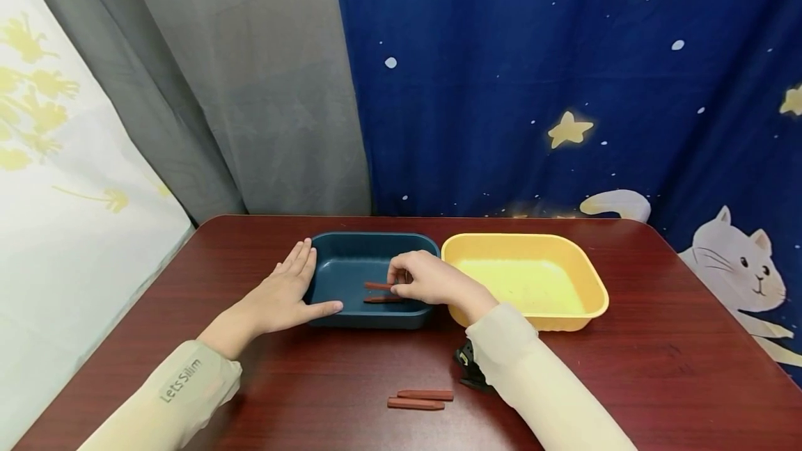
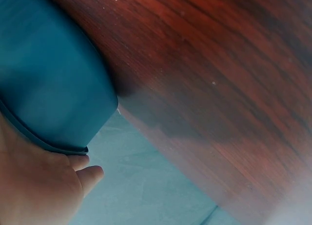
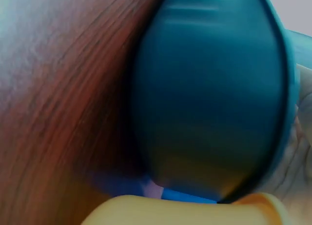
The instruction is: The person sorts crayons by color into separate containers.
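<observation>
A dark blue plastic tub [image 1: 370, 320] stands on the table. My left hand [image 1: 282, 298] rests along its left end, fingers straight, thumb over the front rim. In the left wrist view that hand [image 2: 39, 186] lies against the tub's rim [image 2: 44, 143]. Inside the tub, my right hand [image 1: 432, 280] pinches a reddish-brown crayon [image 1: 378, 286] between thumb and fingers. A second crayon [image 1: 381, 300] lies just below it in the tub. The right wrist view shows mostly the tub's outer wall [image 3: 209, 88], with the hand [image 3: 304, 117] partly cut off at the edge.
To the right stands a yellow tub [image 1: 526, 287], close beside the blue one. Two more reddish-brown crayons [image 1: 416, 404] lie side by side near the table's [image 1: 326, 395] front. A small black device [image 1: 470, 366] shows under the right sleeve. Curtains hang behind the table.
</observation>
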Available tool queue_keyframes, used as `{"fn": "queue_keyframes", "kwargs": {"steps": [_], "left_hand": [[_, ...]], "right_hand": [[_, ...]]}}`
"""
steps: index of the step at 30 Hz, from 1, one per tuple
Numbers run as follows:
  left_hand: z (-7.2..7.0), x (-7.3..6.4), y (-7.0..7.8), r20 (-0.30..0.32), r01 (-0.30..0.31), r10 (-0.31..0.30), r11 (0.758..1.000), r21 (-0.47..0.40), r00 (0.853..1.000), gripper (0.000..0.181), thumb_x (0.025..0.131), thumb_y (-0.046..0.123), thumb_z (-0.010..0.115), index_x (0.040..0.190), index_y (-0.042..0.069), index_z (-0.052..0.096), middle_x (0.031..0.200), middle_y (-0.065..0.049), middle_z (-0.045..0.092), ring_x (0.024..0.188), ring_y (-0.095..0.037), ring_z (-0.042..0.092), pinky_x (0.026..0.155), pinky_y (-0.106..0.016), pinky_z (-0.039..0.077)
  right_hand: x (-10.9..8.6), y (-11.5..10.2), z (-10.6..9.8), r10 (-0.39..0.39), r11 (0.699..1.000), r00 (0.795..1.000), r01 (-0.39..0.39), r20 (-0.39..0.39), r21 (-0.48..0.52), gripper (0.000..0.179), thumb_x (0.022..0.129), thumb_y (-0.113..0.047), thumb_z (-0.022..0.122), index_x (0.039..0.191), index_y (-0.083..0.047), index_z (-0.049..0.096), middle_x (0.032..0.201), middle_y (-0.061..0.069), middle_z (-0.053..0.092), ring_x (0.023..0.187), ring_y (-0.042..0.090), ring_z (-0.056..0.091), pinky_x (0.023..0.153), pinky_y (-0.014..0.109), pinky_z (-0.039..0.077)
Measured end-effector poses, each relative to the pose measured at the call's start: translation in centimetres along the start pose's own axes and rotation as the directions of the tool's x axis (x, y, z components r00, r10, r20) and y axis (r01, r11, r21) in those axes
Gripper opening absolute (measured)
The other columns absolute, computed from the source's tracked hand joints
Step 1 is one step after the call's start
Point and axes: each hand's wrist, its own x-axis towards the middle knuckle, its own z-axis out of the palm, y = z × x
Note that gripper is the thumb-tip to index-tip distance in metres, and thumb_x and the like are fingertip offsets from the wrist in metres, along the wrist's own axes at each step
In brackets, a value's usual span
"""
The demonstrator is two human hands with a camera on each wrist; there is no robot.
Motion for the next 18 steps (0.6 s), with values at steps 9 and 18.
{"fn": "queue_keyframes", "kwargs": {"steps": [9, 18], "left_hand": [[0.3, 0.0, 0.0, -0.004, -0.001, 0.001, 1.0, -0.007, 1.0, 0.121, 0.082, 0.082, 0.049, 0.156, -0.007, 0.014, 0.166, -0.023, 0.003, 0.154, -0.042, 0.004, 0.118, -0.064, 0.021], [0.1, 0.0, -0.1, -0.004, -0.01, 0.01, 1.0, -0.003, 1.0, 0.12, 0.084, 0.08, 0.05, 0.155, -0.009, 0.013, 0.166, -0.025, 0.004, 0.154, -0.043, 0.005, 0.119, -0.064, 0.02]], "right_hand": [[1.9, 0.7, 0.8, 0.085, 0.993, 0.996, -0.082, 0.032, -0.08, 0.005, 0.094, -0.017, 0.068, 0.089, -0.018, 0.068, 0.078, -0.005, 0.062, 0.072, 0.012, 0.055, 0.067, 0.025, 0.048], [2.4, 0.7, 1.3, 0.163, 0.973, 0.986, -0.156, 0.028, -0.173, 0.007, 0.094, -0.022, 0.069, 0.088, -0.025, 0.069, 0.077, -0.008, 0.062, 0.072, 0.011, 0.056, 0.065, 0.027, 0.048]]}}
